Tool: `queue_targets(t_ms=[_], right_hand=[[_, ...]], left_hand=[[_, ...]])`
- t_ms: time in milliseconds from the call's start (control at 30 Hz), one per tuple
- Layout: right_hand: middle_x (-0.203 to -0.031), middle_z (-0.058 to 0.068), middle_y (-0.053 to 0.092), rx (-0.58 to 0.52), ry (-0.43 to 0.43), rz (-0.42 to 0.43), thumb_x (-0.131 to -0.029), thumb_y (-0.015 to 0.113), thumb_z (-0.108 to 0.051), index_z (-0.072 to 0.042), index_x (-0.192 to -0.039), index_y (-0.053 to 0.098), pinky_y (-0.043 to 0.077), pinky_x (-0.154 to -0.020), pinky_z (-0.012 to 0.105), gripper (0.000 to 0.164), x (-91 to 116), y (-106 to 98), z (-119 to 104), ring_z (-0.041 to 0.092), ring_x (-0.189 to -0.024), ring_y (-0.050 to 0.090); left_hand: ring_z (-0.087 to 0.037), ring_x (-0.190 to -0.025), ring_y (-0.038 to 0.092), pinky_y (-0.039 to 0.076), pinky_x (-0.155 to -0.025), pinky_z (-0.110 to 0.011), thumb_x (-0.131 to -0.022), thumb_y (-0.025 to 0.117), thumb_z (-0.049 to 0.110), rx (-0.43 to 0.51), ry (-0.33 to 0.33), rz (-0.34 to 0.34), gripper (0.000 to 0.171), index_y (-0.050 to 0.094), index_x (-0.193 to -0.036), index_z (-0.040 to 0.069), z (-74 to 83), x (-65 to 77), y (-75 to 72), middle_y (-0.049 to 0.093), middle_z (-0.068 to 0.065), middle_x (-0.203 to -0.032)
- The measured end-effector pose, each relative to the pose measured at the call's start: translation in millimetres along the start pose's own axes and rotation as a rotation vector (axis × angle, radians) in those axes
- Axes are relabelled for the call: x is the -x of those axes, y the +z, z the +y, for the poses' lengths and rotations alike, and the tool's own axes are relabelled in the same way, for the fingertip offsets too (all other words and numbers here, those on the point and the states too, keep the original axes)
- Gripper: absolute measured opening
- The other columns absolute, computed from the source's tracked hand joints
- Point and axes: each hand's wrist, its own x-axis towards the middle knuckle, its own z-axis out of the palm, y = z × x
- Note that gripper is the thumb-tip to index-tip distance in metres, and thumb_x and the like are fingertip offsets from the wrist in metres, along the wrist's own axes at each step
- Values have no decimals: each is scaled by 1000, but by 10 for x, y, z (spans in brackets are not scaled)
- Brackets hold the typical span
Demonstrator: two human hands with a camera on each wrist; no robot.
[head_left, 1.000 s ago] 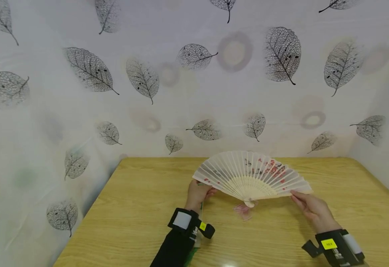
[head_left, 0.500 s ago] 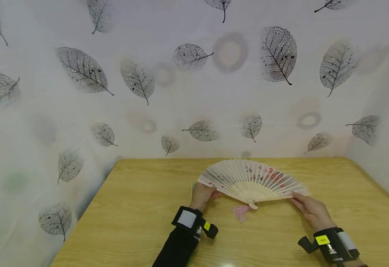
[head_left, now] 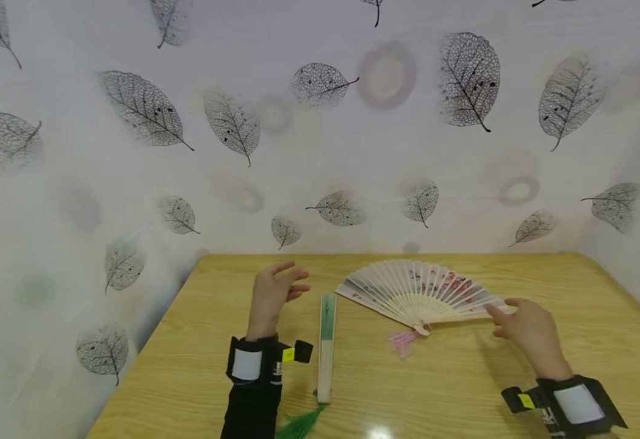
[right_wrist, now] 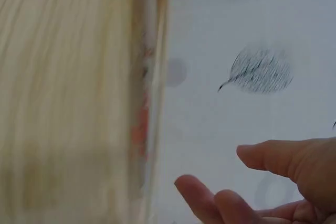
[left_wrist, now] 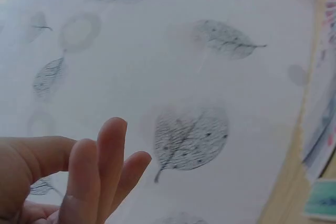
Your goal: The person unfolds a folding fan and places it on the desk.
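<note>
A spread folding fan [head_left: 415, 292] with pale ribs, white leaf and red flowers lies on the table, its pink tassel [head_left: 402, 341] toward the front. To its left lies a folded fan [head_left: 326, 347], green at the far end and cream below, with a green tassel [head_left: 302, 424]. My left hand [head_left: 273, 296] is raised left of the folded fan, fingers loose and holding nothing; the left wrist view shows its fingers [left_wrist: 110, 166] apart from everything. Over the spread fan's right end hovers my right hand [head_left: 531, 332]; in the right wrist view its thumb and fingers [right_wrist: 236, 208] are parted with nothing between.
The wooden table [head_left: 199, 366] extends to a back edge against a white curtain [head_left: 341, 152] printed with grey leaves. More curtain hangs along the left and right sides.
Both hands have let go of the spread fan, which now lies on the table. My left hand has moved left, uncovering the folded fan; my right hand has shifted slightly right.
</note>
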Motion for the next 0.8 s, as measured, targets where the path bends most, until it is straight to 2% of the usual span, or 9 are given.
queue_targets(t_ms=[100, 200, 233, 300, 367, 467, 533, 633, 800], right_hand=[[-72, 14, 70, -17, -154, -25, -91, 54, -36, 16, -123, 45, 51, -65, 41, 62, 110, 193, -549, 19, -60, 66], [-71, 11, 69, -32, -230, -58, -86, 62, -33, 11, -114, 53, 52, -60, 34, 53, 224, 470, -1101, 15, -55, 63], [-70, 10, 68, -16, -255, -68, -84, 64, -33, 10, -108, 57, 52, -59, 33, 50, 258, 562, -1260, 14, -55, 61], [-59, 7, 64, 27, -304, -85, -81, 68, -33, 7, -85, 65, 50, -53, 29, 40, 322, 760, -1531, 11, -46, 56], [-47, 4, 58, 48, -347, -118, -79, 71, -33, 0, -62, 62, 44, -43, 23, 38, 374, 948, -1733, 10, -37, 49], [-35, 0, 47, 80, -413, -173, -76, 73, -31, -9, -43, 49, 35, -33, 18, 47, 429, 1187, -1910, 8, -28, 41], [-35, -1, 46, 90, -419, -209, -75, 75, -29, -11, -43, 47, 34, -31, 17, 46, 459, 1303, -1975, 9, -26, 43], [-42, -1, 46, 152, -433, -211, -73, 76, -30, -11, -45, 46, 35, -33, 18, 46, 494, 1438, -2019, 10, -33, 45], [-53, -1, 44, 182, -398, -222, -71, 77, -32, -9, -50, 47, 33, -39, 22, 43, 519, 1589, -2054, 11, -46, 41]], left_hand=[[-7, -61, 66, 54, -58, -16, -88, 62, 21, -82, 90, 52, 39, 54, -124, 6, 143, 67, -151, 68, -19, -102], [-8, -64, 67, 55, -61, -19, -89, 61, 24, -124, 151, 68, 42, 53, -125, 6, 229, 133, -243, 68, -19, -104], [-8, -64, 68, 55, -61, -20, -89, 61, 25, -136, 166, 72, 42, 52, -126, 6, 246, 152, -265, 68, -19, -104], [-9, -64, 68, 56, -62, -21, -89, 61, 26, -147, 185, 84, 41, 53, -126, 7, 268, 185, -297, 68, -18, -103], [-9, -64, 67, 56, -61, -22, -90, 60, 25, -153, 199, 96, 41, 53, -125, 7, 275, 207, -314, 68, -19, -103], [-9, -62, 67, 56, -61, -23, -90, 59, 24, -162, 191, 97, 38, 54, -124, 7, 266, 220, -314, 67, -20, -103], [-9, -61, 67, 56, -61, -24, -90, 60, 24, -173, 178, 93, 37, 55, -123, 7, 249, 214, -306, 67, -21, -103], [-9, -60, 66, 56, -60, -23, -90, 60, 24, -187, 160, 92, 35, 57, -121, 8, 227, 198, -290, 68, -19, -101], [-10, -58, 66, 56, -58, -23, -89, 61, 24, -188, 191, 121, 34, 59, -118, 6, 245, 203, -280, 69, -19, -96]])
